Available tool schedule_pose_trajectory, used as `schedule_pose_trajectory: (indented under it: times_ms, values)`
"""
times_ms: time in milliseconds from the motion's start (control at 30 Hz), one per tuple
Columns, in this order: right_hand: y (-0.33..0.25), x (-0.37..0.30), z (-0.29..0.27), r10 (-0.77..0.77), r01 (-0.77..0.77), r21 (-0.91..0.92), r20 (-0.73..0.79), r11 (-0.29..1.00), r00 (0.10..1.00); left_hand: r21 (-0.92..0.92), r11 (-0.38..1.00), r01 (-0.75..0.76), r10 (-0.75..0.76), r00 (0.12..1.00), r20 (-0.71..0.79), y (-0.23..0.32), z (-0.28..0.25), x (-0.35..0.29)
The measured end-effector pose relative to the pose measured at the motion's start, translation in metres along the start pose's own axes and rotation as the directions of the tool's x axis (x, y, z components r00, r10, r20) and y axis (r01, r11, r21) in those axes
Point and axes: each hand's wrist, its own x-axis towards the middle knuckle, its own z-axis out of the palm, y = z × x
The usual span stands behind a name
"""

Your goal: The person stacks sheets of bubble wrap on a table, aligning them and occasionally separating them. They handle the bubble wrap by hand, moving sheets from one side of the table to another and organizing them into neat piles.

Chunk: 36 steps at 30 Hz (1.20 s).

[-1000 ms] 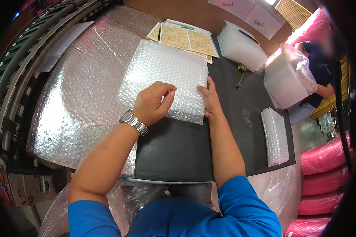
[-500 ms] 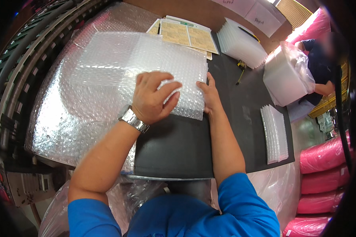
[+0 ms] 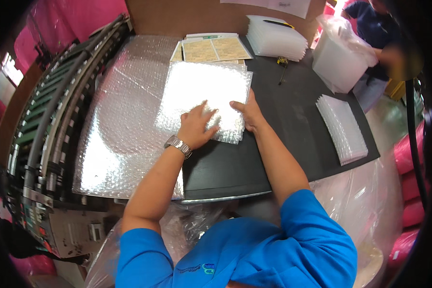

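A small squarish stack of clear bubble wrap sheets (image 3: pixel 204 89) lies in front of me, its surface bright with glare. My left hand (image 3: pixel 196 126), with a metal watch at the wrist, rests on the lower part of the stack, fingers spread. At the stack's right edge my right hand (image 3: pixel 249 113) grips it, thumb on top and the other fingers mostly hidden beneath or behind the edge. Under the stack's left side spreads a large bubble wrap sheet (image 3: pixel 115 105); a black table mat (image 3: pixel 293 115) shows on the right.
Behind the stack lie printed papers (image 3: pixel 216 49). A pile of bubble wrap (image 3: pixel 273 41) with a pen, a tape measure (image 3: pixel 282 61) and a smaller pile (image 3: pixel 342 129) are farther right. A person (image 3: pixel 381 38) handles a bagged white stack (image 3: pixel 341 65). A roller conveyor (image 3: pixel 57 110) runs along the left.
The view has shifted. The bubble wrap, which reached farther left over the big sheet, now shows as a compact square stack. My left hand has come down onto it with fingers spread; my right still grips the edge.
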Motion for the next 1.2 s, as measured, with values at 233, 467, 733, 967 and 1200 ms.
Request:
schedule_pose_trajectory:
  times_ms: [233, 467, 733, 967, 1200]
  values:
    - [-0.112, -0.065, -0.017, -0.332, 0.337, 0.017, 0.214, 0.942, 0.919, -0.678, 0.723, -0.129, -0.417, 0.701, -0.578, -0.023, -0.058, -0.010]
    - [-0.098, -0.107, -0.071, 0.059, 0.018, -0.296, 0.252, 0.955, 0.966, -0.915, 0.371, 0.160, -0.409, 0.913, -0.006, 0.006, -0.035, -0.070]
    - [-0.093, -0.119, -0.074, -0.107, 0.136, -0.121, 0.217, 0.983, 0.970, -0.937, 0.329, 0.120, -0.449, 0.892, -0.044, 0.024, -0.023, -0.078]
    - [-0.123, -0.115, -0.060, -0.239, 0.289, -0.337, 0.182, 0.896, 0.954, -0.824, 0.565, -0.037, -0.531, 0.748, -0.397, 0.061, -0.049, -0.058]
    - [-0.236, -0.126, -0.019, -0.265, 0.694, -0.699, 0.646, 0.173, 0.716, -0.252, 0.968, 0.011, -0.098, 0.937, -0.336, 0.067, -0.103, -0.069]
